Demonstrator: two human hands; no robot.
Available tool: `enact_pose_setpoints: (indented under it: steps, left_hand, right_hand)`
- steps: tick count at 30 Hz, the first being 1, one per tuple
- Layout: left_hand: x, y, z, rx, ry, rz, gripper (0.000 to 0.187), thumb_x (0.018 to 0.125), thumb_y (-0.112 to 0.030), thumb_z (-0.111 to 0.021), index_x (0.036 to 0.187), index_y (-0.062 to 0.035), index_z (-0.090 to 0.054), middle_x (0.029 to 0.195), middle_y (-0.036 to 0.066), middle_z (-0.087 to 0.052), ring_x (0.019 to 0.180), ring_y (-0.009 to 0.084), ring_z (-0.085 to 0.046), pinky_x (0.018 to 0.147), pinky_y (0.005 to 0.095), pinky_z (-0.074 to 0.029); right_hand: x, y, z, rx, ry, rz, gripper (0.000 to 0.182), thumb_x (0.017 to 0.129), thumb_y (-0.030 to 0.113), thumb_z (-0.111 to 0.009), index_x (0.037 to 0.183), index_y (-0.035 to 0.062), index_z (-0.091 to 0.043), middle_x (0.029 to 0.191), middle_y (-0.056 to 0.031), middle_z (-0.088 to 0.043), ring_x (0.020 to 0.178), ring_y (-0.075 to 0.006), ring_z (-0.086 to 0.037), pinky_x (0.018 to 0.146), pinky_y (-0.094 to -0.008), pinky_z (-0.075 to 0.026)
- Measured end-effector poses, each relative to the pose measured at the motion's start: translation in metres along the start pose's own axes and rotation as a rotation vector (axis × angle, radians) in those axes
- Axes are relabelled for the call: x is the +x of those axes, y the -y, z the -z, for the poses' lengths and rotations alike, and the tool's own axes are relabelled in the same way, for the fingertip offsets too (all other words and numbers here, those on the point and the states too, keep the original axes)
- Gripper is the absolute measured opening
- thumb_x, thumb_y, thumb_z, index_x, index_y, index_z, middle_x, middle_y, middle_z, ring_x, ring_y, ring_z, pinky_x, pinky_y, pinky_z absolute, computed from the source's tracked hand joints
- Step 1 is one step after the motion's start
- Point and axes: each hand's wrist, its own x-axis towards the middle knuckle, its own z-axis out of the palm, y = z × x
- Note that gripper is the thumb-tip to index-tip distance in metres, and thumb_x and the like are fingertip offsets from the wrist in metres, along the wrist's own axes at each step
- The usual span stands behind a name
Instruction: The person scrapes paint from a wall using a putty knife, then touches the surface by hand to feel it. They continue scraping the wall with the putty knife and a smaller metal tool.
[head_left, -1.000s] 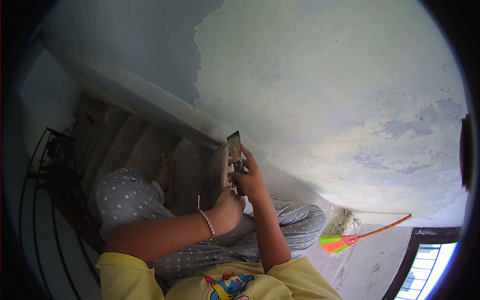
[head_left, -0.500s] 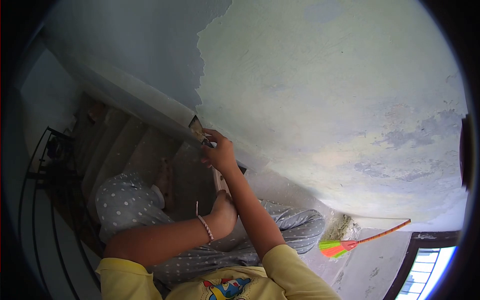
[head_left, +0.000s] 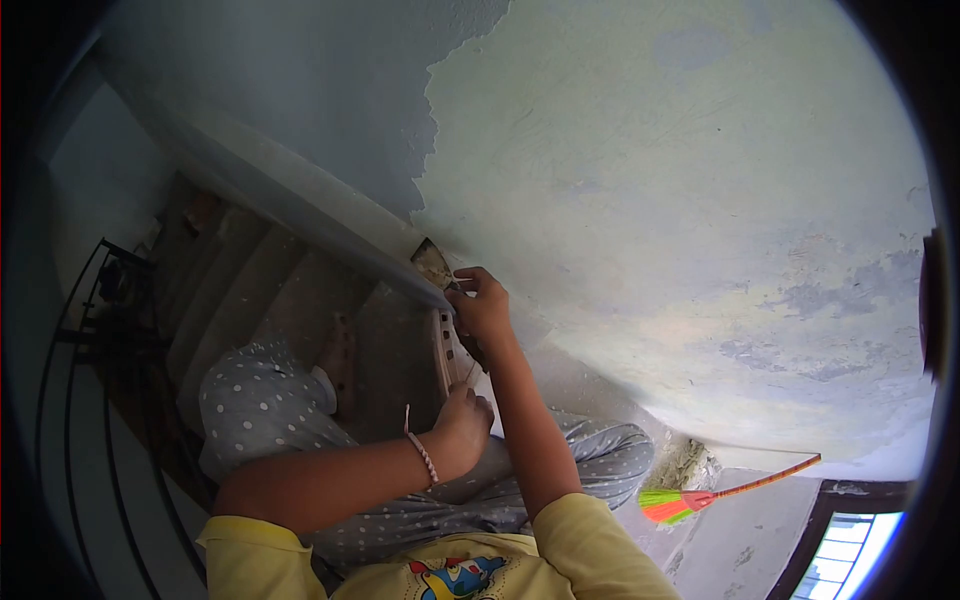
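Observation:
A scraper point(head_left: 432, 264) with a dark triangular blade and pale filler-like residue is held in my right hand point(head_left: 484, 304). Its blade lies at the base of the wall point(head_left: 640, 170), just below the ragged edge of the paler coat. Below it my left hand point(head_left: 463, 432), a braided bracelet at its wrist, is closed. What its fingers hold is hidden. Just beyond them is a pinkish piece with dark holes point(head_left: 444, 355), perhaps a clog, beside something white. A dark edge shows behind my right wrist, too covered to name.
Stairs point(head_left: 235, 270) run down at the left, with a black metal railing point(head_left: 75, 340) beside them. My bent legs in dotted trousers point(head_left: 265, 395) take up the lower middle. A bright broom point(head_left: 690, 500) stands at the lower right, near a barred window point(head_left: 845, 545).
My right hand and the scraper have shifted right in view, together with the wall edge. My left hand has moved slightly right, showing more of the holed piece.

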Motion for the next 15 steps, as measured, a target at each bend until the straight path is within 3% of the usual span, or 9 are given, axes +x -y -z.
enact_pose_setpoints:
  steps: [2, 3, 5, 15]
  left_hand:
    - [0.000, -0.002, -0.002, 0.042, 0.027, -0.002, 0.042, 0.080, -0.021, -0.056, 0.119, -0.0034, -0.058, 0.097, 0.006, -0.063, 0.092, 0.0188, -0.059, 0.083, 0.0368, -0.035]
    - [0.000, -0.002, 0.000, 0.041, 0.027, -0.002, 0.042, 0.080, -0.021, -0.056, 0.119, -0.0034, -0.058, 0.097, 0.006, -0.063, 0.092, 0.0188, -0.059, 0.083, 0.0368, -0.035]
    - [-0.001, -0.001, 0.005, 0.028, 0.071, -0.024, 0.048, 0.083, -0.020, -0.053, 0.127, -0.0022, -0.052, 0.099, 0.006, -0.063, 0.094, 0.0189, -0.058, 0.084, 0.0378, -0.034]
    - [0.001, -0.005, -0.004, 0.018, 0.029, -0.005, 0.047, 0.085, -0.020, -0.052, 0.128, -0.0017, -0.052, 0.101, 0.008, -0.063, 0.092, 0.0184, -0.059, 0.084, 0.0374, -0.034]
  right_hand:
    - [-0.003, -0.008, 0.008, -0.008, -0.008, 0.017, 0.034, 0.075, 0.004, -0.069, 0.108, 0.0008, -0.060, 0.091, -0.0144, -0.067, 0.050, -0.0192, -0.063, 0.042, -0.0305, -0.048]
    - [-0.003, -0.015, 0.011, -0.009, -0.008, 0.016, 0.034, 0.075, 0.004, -0.069, 0.108, 0.0008, -0.060, 0.091, -0.0144, -0.067, 0.050, -0.0192, -0.063, 0.042, -0.0305, -0.048]
    - [0.000, -0.031, 0.018, -0.035, -0.005, 0.038, 0.035, 0.077, 0.003, -0.069, 0.110, -0.0010, -0.059, 0.096, -0.0122, -0.064, 0.044, -0.0137, -0.056, 0.034, -0.0261, -0.041]
    - [-0.034, -0.031, 0.055, -0.010, -0.050, -0.055, 0.031, 0.078, 0.004, -0.068, 0.107, -0.0031, -0.058, 0.095, -0.0118, -0.063, 0.045, -0.0123, -0.056, 0.034, -0.0252, -0.039]
